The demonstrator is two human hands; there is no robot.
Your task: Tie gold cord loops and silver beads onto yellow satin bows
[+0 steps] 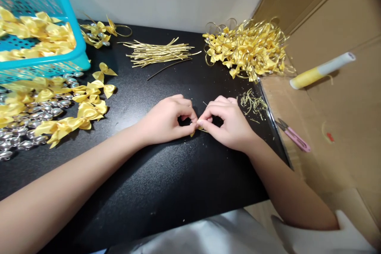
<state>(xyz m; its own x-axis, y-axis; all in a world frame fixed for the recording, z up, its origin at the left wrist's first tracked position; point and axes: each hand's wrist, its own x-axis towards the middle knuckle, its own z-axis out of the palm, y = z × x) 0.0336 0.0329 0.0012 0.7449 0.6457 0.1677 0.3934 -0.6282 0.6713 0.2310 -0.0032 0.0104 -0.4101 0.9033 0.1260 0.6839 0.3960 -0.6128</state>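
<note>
My left hand (168, 119) and my right hand (228, 121) rest on the black table (154, 174), fingertips pinched together around a small yellow ribbon bow (196, 128). Only a scrap of the bow and a thin gold wire show between the fingers; the rest is hidden. Both hands are curled closed. A bundle of gold wire ties (159, 52) lies beyond the hands. Loose yellow bows (89, 103) lie to the left.
A blue basket (74, 53) with yellow bows sits at the back left. Silver beads (26, 127) are spread at the left edge. A heap of finished bows with wire loops (250, 47) lies back right. Wire trimmings (253, 105), pink snips (293, 135) and a yellow-white tube (321, 70) lie on cardboard at right.
</note>
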